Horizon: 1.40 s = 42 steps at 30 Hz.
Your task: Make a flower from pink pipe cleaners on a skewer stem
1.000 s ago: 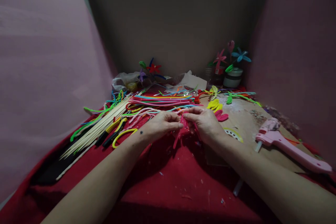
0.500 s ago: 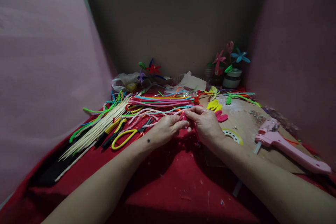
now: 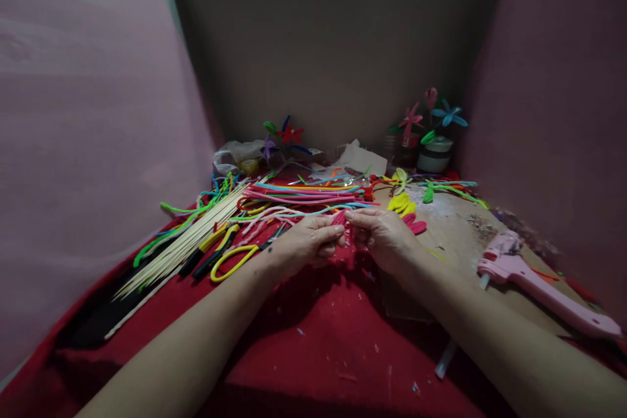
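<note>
Between my two hands is a small pink pipe cleaner piece (image 3: 339, 217), folded into a petal-like loop. My left hand (image 3: 313, 240) is closed, pinching it between thumb and fingers. From the other side my right hand (image 3: 377, 232) pinches its edge, fingers closed. Its lower part blends into the red cloth and is hard to make out. Just behind the hands lie pale pink and blue pipe cleaners (image 3: 274, 211) and a bundle of pink ones (image 3: 313, 196). Right of my right hand are a pink petal shape (image 3: 415, 225) and yellow petals (image 3: 401, 204).
Yellow-handled scissors (image 3: 234, 264), pliers (image 3: 215, 251) and thin wooden sticks (image 3: 181, 241) lie left. A pink glue gun (image 3: 543, 284) rests on a brown board (image 3: 455, 241) at right. Pipe cleaner flowers (image 3: 411, 119) stand behind, near a lidded jar (image 3: 435, 155). Red cloth (image 3: 313, 353) covers the table.
My hands have shifted slightly and spread a little apart, showing more of the pink loop between them. The view has tilted up slightly; my right forearm now hides most of the white-and-yellow tape roll.
</note>
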Motion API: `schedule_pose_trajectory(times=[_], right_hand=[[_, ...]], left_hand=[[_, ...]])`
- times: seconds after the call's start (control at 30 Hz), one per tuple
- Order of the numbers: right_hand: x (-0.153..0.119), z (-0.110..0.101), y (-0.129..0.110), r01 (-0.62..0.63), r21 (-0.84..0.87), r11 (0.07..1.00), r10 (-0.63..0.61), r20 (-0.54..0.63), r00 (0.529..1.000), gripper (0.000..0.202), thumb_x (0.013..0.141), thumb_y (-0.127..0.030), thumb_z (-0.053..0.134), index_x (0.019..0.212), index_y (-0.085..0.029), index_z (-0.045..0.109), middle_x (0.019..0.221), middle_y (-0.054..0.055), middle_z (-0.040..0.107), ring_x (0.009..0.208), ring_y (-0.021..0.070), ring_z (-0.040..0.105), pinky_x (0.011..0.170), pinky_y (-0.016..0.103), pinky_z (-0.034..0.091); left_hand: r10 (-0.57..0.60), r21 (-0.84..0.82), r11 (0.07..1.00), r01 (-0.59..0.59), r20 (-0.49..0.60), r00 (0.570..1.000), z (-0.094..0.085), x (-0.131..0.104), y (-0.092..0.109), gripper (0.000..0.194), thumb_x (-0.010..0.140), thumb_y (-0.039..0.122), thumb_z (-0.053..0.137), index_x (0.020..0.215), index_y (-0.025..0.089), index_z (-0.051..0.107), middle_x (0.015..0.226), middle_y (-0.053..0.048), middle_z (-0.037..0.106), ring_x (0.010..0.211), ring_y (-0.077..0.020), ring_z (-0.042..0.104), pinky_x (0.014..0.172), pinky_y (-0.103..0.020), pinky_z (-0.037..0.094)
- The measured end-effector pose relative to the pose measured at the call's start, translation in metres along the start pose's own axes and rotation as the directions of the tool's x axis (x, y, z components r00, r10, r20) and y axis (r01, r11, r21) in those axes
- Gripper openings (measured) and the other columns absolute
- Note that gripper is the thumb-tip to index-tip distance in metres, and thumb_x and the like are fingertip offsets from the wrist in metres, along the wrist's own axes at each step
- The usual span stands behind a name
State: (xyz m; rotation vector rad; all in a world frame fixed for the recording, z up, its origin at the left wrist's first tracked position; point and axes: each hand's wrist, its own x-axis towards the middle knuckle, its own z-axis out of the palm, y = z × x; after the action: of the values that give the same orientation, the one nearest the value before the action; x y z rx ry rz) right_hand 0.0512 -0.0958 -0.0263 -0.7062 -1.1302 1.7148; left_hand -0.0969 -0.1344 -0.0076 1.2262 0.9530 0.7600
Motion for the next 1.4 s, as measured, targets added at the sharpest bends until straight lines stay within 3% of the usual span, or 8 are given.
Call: schedule_pose_trajectory(times=[0.2,0.37,0.57,0.83,1.07,1.23,1.4], right_hand=[[-0.002,0.001,0.004,0.056,-0.085,0.995,-0.06,-0.048,0.997,0.019,0.06,-0.029,0.07,0.063,-0.012,0.061,0.048,-0.002,0.053,0.041,0.0061,0.039,0.043,0.022,0.026],[-0.005,0.005,0.0,0.105,-0.224,0.969,-0.13,-0.099,0.987,0.016,0.062,-0.026,0.066,0.057,-0.013,0.059,0.044,-0.002,0.052,0.04,0.0076,0.042,0.044,0.024,0.029],[-0.004,0.005,0.006,0.124,-0.207,0.971,-0.15,-0.113,0.982,0.01,0.063,-0.023,0.063,0.06,-0.013,0.06,0.045,-0.003,0.052,0.039,0.0076,0.043,0.042,0.023,0.032],[-0.003,0.005,0.009,0.114,-0.206,0.972,-0.143,-0.132,0.981,0.007,0.062,-0.02,0.063,0.062,-0.013,0.061,0.045,-0.003,0.054,0.039,0.0078,0.044,0.042,0.022,0.033],[-0.001,0.001,0.009,0.1,-0.197,0.975,-0.122,-0.101,0.987,0.015,0.066,-0.028,0.064,0.067,-0.013,0.063,0.046,-0.003,0.053,0.039,0.0084,0.044,0.041,0.022,0.032],[0.001,-0.001,0.01,0.061,-0.115,0.991,-0.076,-0.128,0.989,0.015,0.06,-0.025,0.068,0.066,-0.013,0.062,0.047,-0.003,0.054,0.039,0.0085,0.045,0.041,0.022,0.033],[0.003,-0.004,0.01,0.109,-0.116,0.987,-0.128,-0.164,0.978,0.014,0.06,-0.025,0.069,0.063,-0.014,0.06,0.045,-0.004,0.052,0.038,0.0079,0.043,0.04,0.022,0.034]], left_hand=[[0.019,0.015,1.0,-0.019,0.032,0.999,-0.003,0.001,-0.003,0.024,0.083,0.035,0.046,0.069,0.015,0.049,0.041,0.009,0.031,0.034,-0.0033,0.021,0.036,-0.018,0.019],[0.124,0.333,0.941,-0.065,-0.16,0.979,0.0,0.003,0.0,0.02,0.077,0.033,0.052,0.072,0.014,0.051,0.05,0.005,0.046,0.038,-0.0049,0.04,0.039,-0.017,0.032],[0.206,0.474,0.877,-0.076,-0.228,0.952,0.002,0.009,-0.002,0.014,0.075,0.025,0.048,0.067,0.014,0.051,0.049,0.005,0.048,0.035,-0.0036,0.037,0.036,-0.016,0.028],[0.099,0.329,0.944,0.0,-0.284,0.954,0.011,0.009,-0.003,0.011,0.076,0.018,0.042,0.065,0.018,0.043,0.039,0.008,0.044,0.027,-0.0049,0.033,0.03,-0.016,0.024],[0.148,0.374,0.927,-0.037,-0.275,0.95,0.007,0.011,-0.007,0.009,0.074,0.014,0.044,0.067,0.018,0.04,0.044,0.01,0.033,0.032,-0.0018,0.028,0.033,-0.013,0.02],[0.159,0.378,0.923,-0.067,-0.216,0.963,0.007,0.009,-0.005,0.01,0.076,0.02,0.046,0.067,0.017,0.041,0.046,0.01,0.032,0.034,-0.002,0.026,0.033,-0.014,0.019],[0.147,0.258,0.963,-0.077,-0.265,0.953,0.002,0.005,0.002,0.021,0.08,0.035,0.046,0.073,0.016,0.047,0.059,0.003,0.051,0.04,-0.0054,0.044,0.036,-0.016,0.029]])
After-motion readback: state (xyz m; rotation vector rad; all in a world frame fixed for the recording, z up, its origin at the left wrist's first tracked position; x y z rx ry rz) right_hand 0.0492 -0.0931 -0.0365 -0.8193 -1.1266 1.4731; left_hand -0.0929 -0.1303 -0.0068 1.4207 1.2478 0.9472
